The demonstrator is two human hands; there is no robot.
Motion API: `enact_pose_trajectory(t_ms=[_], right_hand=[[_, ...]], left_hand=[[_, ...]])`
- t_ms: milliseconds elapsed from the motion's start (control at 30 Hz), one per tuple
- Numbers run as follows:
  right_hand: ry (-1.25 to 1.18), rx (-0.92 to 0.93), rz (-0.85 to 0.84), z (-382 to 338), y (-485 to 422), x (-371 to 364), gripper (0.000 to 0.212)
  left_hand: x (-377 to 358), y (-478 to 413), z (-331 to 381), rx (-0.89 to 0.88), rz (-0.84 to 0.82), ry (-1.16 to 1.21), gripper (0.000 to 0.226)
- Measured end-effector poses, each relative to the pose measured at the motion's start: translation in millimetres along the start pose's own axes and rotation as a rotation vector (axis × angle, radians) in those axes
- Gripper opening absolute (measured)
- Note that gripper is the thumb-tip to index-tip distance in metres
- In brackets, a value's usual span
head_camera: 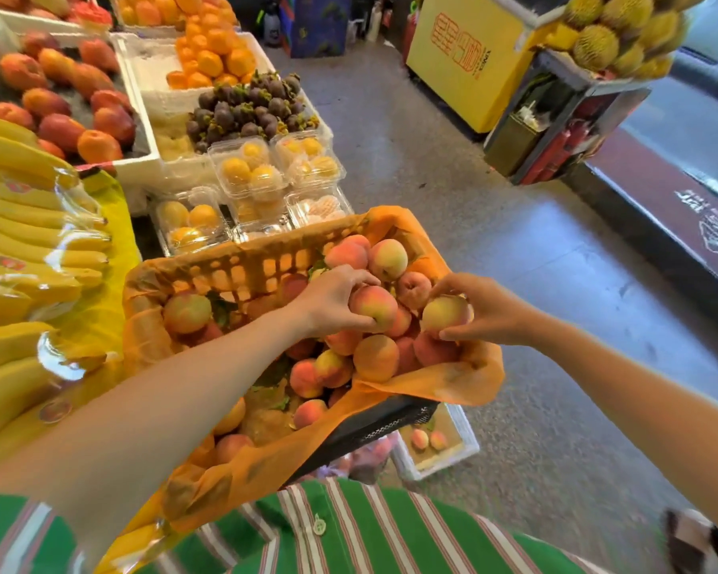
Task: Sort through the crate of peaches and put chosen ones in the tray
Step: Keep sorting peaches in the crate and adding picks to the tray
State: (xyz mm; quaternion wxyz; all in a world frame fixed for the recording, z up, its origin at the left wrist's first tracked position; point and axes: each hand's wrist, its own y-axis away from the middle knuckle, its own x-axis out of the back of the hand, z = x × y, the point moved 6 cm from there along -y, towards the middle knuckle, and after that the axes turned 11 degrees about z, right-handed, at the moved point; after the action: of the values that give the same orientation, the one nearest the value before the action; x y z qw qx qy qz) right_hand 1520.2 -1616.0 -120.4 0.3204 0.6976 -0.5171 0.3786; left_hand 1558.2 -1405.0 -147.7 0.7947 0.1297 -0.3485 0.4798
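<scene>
A dark crate (374,424) lined with orange plastic (465,379) holds several pink-yellow peaches. My left hand (328,302) reaches over the pile and grips a red-pink peach (374,306) near the crate's middle. My right hand (488,310) holds a yellower peach (444,314) at the crate's right edge, fingers curled round it. Below the crate on the floor stands a white foam tray (467,439) with two peaches (428,440) in it, partly hidden by the crate.
Wrapped banana bunches (30,242) lie to the left. Clear boxes of yellow fruit (249,180), mangosteens (245,107), oranges (212,55) and red mangoes (63,101) fill the stall behind. Concrete floor lies to the right, with a yellow cabinet (465,60) and durians (622,31) beyond.
</scene>
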Motion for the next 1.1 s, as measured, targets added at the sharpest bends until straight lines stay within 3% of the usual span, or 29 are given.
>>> enact_pose_trajectory(t_ms=[167, 300, 433, 567, 733, 867, 1000, 1100], right_hand=[[0.219, 0.13, 0.056, -4, -2, -9, 0.052], [0.144, 0.079, 0.039, -4, -6, -11, 0.05], [0.081, 0.052, 0.024, -2, -8, -11, 0.046], [0.047, 0.044, 0.027, -1, -11, -10, 0.043], [0.021, 0.117, 0.087, -16, -19, -2, 0.04], [-0.097, 0.209, 0.104, -59, -35, -4, 0.032], [-0.297, 0.212, -0.025, -118, -58, -37, 0.023], [-0.352, 0.187, -0.229, -150, -76, -89, 0.027]], left_hand=[[-16, -3, 0, -0.055, 0.001, -0.075, 0.059], [-16, -1, -7, -0.06, -0.003, -0.113, 0.053], [-17, 3, -14, -0.063, -0.045, -0.194, 0.062], [-13, 5, -15, -0.066, 0.019, -0.219, 0.063], [-1, 13, -9, -0.098, 0.076, -0.178, 0.049], [46, 22, -6, -0.149, 0.198, -0.197, 0.015], [108, 50, -44, -0.032, 0.371, -0.232, 0.019], [140, 90, -78, 0.026, 0.491, -0.36, 0.03]])
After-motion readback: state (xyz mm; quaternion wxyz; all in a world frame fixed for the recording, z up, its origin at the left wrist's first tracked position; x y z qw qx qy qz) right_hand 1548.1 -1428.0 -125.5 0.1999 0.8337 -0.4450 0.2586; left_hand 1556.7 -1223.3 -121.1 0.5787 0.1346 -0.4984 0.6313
